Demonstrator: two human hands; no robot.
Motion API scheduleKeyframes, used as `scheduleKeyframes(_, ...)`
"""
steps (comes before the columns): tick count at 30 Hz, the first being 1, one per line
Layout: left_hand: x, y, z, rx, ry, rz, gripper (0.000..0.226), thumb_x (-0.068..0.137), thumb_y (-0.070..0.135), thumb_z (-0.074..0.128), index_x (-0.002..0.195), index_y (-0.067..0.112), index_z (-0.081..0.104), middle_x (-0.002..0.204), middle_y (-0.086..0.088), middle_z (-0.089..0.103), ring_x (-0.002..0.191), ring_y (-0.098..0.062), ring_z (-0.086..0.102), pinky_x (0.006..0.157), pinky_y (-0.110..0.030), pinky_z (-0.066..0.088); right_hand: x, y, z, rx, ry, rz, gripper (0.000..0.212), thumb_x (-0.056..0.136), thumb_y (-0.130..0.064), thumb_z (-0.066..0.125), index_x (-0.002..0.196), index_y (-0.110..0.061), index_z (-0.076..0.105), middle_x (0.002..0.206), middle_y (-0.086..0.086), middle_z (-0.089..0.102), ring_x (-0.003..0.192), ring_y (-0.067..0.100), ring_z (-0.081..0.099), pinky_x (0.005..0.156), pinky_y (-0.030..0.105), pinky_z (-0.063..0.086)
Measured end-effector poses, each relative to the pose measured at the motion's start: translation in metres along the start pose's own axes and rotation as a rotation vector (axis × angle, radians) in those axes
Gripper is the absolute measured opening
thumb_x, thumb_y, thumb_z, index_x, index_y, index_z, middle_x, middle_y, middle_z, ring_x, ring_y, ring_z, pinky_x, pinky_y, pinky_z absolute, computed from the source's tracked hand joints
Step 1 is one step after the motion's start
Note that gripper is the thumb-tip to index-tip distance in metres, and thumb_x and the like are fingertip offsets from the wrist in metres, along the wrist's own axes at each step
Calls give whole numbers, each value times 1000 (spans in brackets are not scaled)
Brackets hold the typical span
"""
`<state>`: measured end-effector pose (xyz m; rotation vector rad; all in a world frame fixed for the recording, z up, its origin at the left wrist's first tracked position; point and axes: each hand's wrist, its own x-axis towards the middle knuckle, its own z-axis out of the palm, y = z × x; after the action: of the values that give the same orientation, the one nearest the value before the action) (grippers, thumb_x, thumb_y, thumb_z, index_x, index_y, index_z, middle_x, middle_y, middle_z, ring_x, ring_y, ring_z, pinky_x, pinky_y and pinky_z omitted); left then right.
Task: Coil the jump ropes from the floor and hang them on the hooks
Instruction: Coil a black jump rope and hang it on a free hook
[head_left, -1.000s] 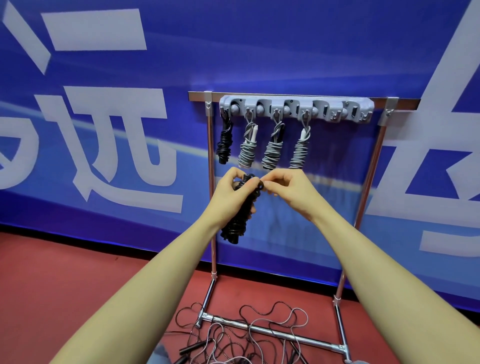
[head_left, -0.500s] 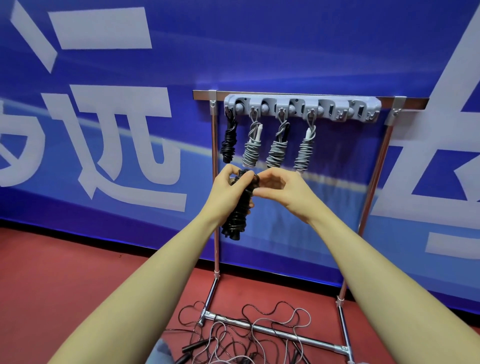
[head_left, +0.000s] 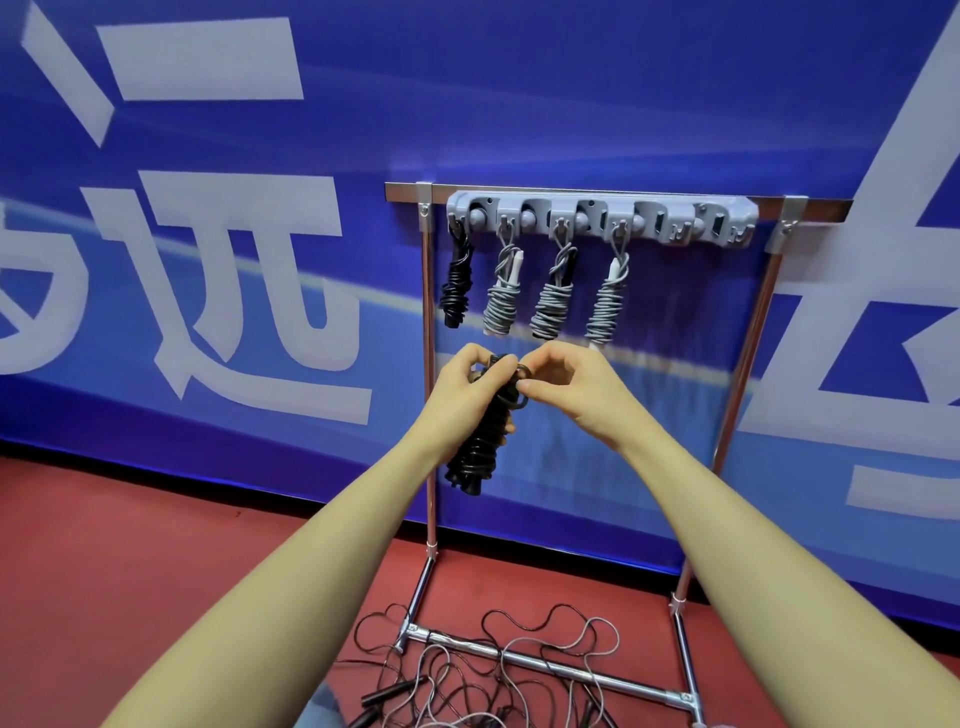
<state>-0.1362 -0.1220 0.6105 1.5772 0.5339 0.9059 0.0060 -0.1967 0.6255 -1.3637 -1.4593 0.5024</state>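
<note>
— How far along are you?

— 4 coiled ropes (head_left: 530, 280) hang on the hook rail (head_left: 602, 217); its 2 right hooks look free. Your left hand (head_left: 462, 392) grips a black coiled rope (head_left: 480, 441) below the rail, your right hand (head_left: 563, 387) pinching its top loop.

— What's left?

— Hang it, then coil the loose ropes (head_left: 493, 670) on the floor (head_left: 156, 545).

Blue banner (head_left: 467, 104) on wall: large white Chinese characters, most cropped by frame edge.
One whole character readable, "远" (head_left: 249, 291), at 9 o'clock of rack's top bar.
Partial strokes at 11 o'clock, top left, not readable.
Cropped character at far left edge, not readable.
Partial white character at 3 o'clock, right edge, not readable.
No print visible on hook strip, ropes, floor.
</note>
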Motion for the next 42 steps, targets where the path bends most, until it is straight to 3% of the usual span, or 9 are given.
scheduleKeyframes(7,-3,5,-2,24,-103,-25,24,80,28,46,96,10,42,78,-7,61,56,-27,57,51,-34,49,-4,1,7,-133,98,-43,7,91,-10,60,85,-8,59,75,3,67,69,12,62,75,35,52)
scheduleKeyframes(11,-8,3,4,18,-6,-47,38,95,39,39,102,2,44,75,-11,57,53,-27,55,50,-34,48,-3,-3,14,-198,124,-76,8,92,-11,57,85,-9,57,72,4,64,59,10,54,67,32,48)
scheduleKeyframes(13,-8,4,3,22,15,-44,31,100,33,37,100,3,44,74,-9,59,54,-27,55,50,-34,49,-2,-3,14,-176,117,-73,7,91,-9,57,85,-8,58,72,3,64,58,9,52,64,28,47)
scheduleKeyframes(19,-7,10,0,-152,-100,-186,9,97,24,48,96,17,43,88,-6,60,74,-25,63,74,-50,55,-2,3,9,-79,124,-26,5,90,-6,60,86,-6,61,80,13,66,67,16,58,69,37,50)
scheduleKeyframes(22,-8,12,3,-209,-76,-283,22,93,29,50,107,12,49,86,-7,60,67,-28,62,71,-46,53,-2,1,7,-67,102,-36,3,90,-5,60,88,-3,61,83,13,67,72,18,60,71,32,51)
scheduleKeyframes(27,-8,11,8,-93,15,-259,27,93,33,52,94,9,63,76,-4,65,60,-26,60,61,-36,50,-3,4,8,-91,109,-17,8,90,-8,60,82,-10,60,82,14,67,70,16,58,72,40,50)
scheduleKeyframes(31,-8,8,9,-65,99,-180,27,89,29,58,97,3,58,70,-4,65,52,-25,55,52,-31,45,-3,6,13,-91,155,13,17,89,-12,63,76,-20,57,79,8,64,71,15,54,71,36,47)
scheduleKeyframes(37,-7,8,12,-119,117,-182,17,85,16,60,92,15,45,72,-12,59,49,-24,50,49,-31,43,-1,2,18,-83,172,34,18,88,-11,66,74,-19,57,71,-2,60,66,9,52,65,23,44)
scheduleKeyframes(42,-5,10,12,-87,115,-150,22,83,11,62,87,14,41,67,-10,59,50,-24,50,49,-31,42,1,4,16,-81,191,52,18,86,-14,68,73,-18,56,73,2,62,67,12,51,64,27,43)
